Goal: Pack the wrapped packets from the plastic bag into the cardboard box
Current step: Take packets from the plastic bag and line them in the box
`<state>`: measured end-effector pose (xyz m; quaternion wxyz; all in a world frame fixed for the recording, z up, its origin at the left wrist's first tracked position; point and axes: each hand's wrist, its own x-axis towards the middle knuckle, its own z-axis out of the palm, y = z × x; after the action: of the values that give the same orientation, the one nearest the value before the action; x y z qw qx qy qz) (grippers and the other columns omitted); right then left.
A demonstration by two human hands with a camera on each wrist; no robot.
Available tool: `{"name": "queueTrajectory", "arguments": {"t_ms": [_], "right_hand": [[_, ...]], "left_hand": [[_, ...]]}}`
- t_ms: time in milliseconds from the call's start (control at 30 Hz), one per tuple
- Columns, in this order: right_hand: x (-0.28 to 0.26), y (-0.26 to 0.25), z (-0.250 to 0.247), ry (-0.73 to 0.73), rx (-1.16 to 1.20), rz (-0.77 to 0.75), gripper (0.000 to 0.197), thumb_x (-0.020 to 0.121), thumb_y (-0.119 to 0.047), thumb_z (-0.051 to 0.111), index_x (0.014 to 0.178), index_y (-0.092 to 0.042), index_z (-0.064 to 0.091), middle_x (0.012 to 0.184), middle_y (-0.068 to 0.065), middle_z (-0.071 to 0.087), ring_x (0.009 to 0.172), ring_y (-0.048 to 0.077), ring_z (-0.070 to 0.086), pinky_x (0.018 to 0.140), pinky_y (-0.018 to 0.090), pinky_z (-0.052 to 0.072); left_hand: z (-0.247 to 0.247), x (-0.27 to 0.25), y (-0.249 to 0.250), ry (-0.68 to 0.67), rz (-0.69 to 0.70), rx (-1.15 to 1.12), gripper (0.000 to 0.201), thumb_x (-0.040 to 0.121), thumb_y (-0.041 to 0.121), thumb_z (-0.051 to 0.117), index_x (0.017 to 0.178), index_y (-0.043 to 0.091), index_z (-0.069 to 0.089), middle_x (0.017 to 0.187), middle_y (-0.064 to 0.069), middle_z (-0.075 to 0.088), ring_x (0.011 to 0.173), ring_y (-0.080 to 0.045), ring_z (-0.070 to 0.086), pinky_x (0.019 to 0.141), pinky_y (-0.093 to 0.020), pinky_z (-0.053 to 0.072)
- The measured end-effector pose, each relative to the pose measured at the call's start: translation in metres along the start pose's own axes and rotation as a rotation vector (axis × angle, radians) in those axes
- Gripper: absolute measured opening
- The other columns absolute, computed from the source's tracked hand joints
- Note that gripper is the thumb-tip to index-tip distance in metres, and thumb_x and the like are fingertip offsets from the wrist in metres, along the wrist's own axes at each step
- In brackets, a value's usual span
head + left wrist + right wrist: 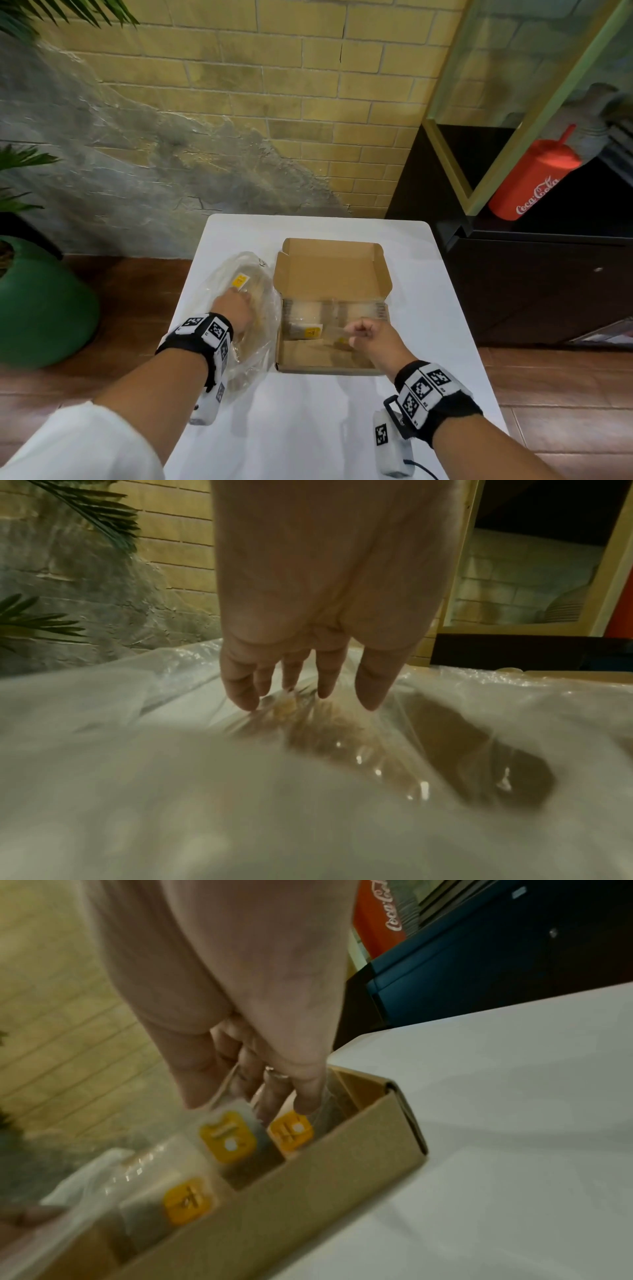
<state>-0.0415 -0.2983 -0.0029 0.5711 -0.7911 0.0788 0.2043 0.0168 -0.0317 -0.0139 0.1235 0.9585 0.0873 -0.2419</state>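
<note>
An open cardboard box (329,368) stands mid-table with its lid flap up. Inside lie clear-wrapped packets (308,330) with yellow labels. My right hand (359,334) hovers over the box's right side and pinches one wrapped packet (227,1139) between thumb and curled fingers (304,1104); its lower end is down among the others. Left of the box lies the clear plastic bag (260,329), with a yellow-labelled packet (239,281) showing through. My left hand (236,305) reaches into the bag (171,777), fingers (373,691) straight and pointing down at a blurred packet (291,704).
The white table (308,428) has bare surface in front of the box and to its right. A green plant pot (41,308) stands on the floor at the left. At the right is a black cabinet (531,291) with a red Coca-Cola cup (534,181).
</note>
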Motion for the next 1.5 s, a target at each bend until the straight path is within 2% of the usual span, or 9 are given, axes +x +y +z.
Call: {"name": "queueTrajectory", "arguments": {"t_ms": [200, 333, 467, 667, 767, 867, 1133, 1333, 1500], "right_hand": [[0.006, 0.005, 0.0, 0.055, -0.123, 0.022, 0.03, 0.087, 0.0, 0.057, 0.068, -0.023, 0.057, 0.078, -0.006, 0.059, 0.074, 0.004, 0.053, 0.063, 0.004, 0.039], [0.01, 0.003, -0.001, 0.104, -0.142, -0.006, 0.023, 0.088, -0.004, 0.056, 0.072, -0.021, 0.059, 0.085, 0.002, 0.061, 0.079, 0.013, 0.056, 0.076, 0.022, 0.046], [0.011, 0.003, 0.0, 0.116, -0.105, -0.016, 0.026, 0.088, -0.002, 0.055, 0.069, -0.019, 0.056, 0.079, 0.003, 0.057, 0.079, 0.017, 0.053, 0.07, 0.023, 0.044], [0.005, -0.004, 0.002, 0.088, -0.074, -0.04, 0.03, 0.088, 0.002, 0.053, 0.066, -0.018, 0.054, 0.071, -0.004, 0.054, 0.066, 0.006, 0.05, 0.055, 0.003, 0.04], [0.002, -0.003, 0.001, 0.087, -0.078, -0.027, 0.028, 0.088, 0.001, 0.054, 0.068, -0.018, 0.056, 0.074, -0.004, 0.057, 0.071, 0.008, 0.053, 0.062, 0.007, 0.042], [0.0, 0.002, -0.003, 0.108, -0.105, -0.009, 0.02, 0.087, -0.002, 0.056, 0.073, -0.015, 0.058, 0.079, -0.002, 0.059, 0.078, 0.014, 0.055, 0.072, 0.02, 0.044], [-0.001, 0.001, -0.006, 0.141, -0.087, -0.013, 0.011, 0.088, -0.004, 0.057, 0.08, -0.011, 0.061, 0.08, 0.0, 0.059, 0.078, 0.014, 0.055, 0.074, 0.025, 0.046], [0.0, -0.007, 0.001, 0.158, -0.06, -0.035, 0.02, 0.088, -0.004, 0.056, 0.081, -0.022, 0.06, 0.076, 0.0, 0.058, 0.077, 0.018, 0.055, 0.073, 0.029, 0.046], [-0.007, -0.019, 0.0, 0.229, -0.009, -0.111, 0.067, 0.091, -0.002, 0.05, 0.134, -0.047, 0.027, 0.073, 0.004, 0.043, 0.057, 0.012, 0.04, 0.055, 0.015, 0.039]], "left_hand": [[0.0, 0.004, 0.0, -0.018, 0.017, -0.024, 0.041, 0.094, 0.011, 0.04, 0.133, 0.003, 0.042, 0.139, -0.012, 0.044, 0.13, -0.028, 0.039, 0.104, -0.034, 0.038], [-0.008, 0.002, 0.001, 0.119, -0.071, -0.141, 0.032, 0.081, 0.007, 0.054, 0.112, 0.003, 0.059, 0.112, -0.015, 0.063, 0.102, -0.031, 0.059, 0.084, -0.033, 0.049], [-0.013, 0.0, -0.002, 0.208, -0.088, -0.157, 0.038, 0.083, 0.008, 0.056, 0.121, 0.006, 0.059, 0.123, -0.014, 0.059, 0.115, -0.031, 0.054, 0.094, -0.035, 0.045], [-0.013, 0.003, -0.003, -0.001, -0.019, -0.037, 0.04, 0.086, 0.021, 0.057, 0.125, 0.011, 0.056, 0.13, -0.011, 0.052, 0.113, -0.029, 0.055, 0.095, -0.033, 0.047], [-0.015, 0.007, -0.003, -0.136, 0.003, 0.065, 0.052, 0.091, 0.03, 0.053, 0.137, 0.01, 0.04, 0.141, -0.014, 0.038, 0.123, -0.03, 0.046, 0.102, -0.034, 0.041], [-0.018, 0.009, -0.003, -0.095, 0.022, 0.031, 0.036, 0.088, 0.022, 0.055, 0.119, 0.003, 0.055, 0.126, -0.015, 0.056, 0.11, -0.028, 0.056, 0.089, -0.03, 0.045], [-0.029, -0.001, -0.016, 0.415, -0.087, -0.358, 0.027, 0.082, 0.004, 0.055, 0.101, 0.011, 0.074, 0.109, -0.009, 0.07, 0.104, -0.031, 0.062, 0.086, -0.032, 0.05], [-0.037, -0.017, -0.01, 0.468, -0.051, -0.876, 0.016, 0.079, 0.001, 0.062, 0.089, 0.013, 0.066, 0.089, -0.006, 0.06, 0.087, -0.022, 0.057, 0.075, -0.026, 0.042], [-0.035, -0.036, 0.014, 0.307, 0.053, -1.184, 0.039, 0.081, 0.002, 0.065, 0.111, 0.02, 0.047, 0.093, -0.009, 0.054, 0.073, -0.016, 0.055, 0.06, -0.021, 0.041]]}}
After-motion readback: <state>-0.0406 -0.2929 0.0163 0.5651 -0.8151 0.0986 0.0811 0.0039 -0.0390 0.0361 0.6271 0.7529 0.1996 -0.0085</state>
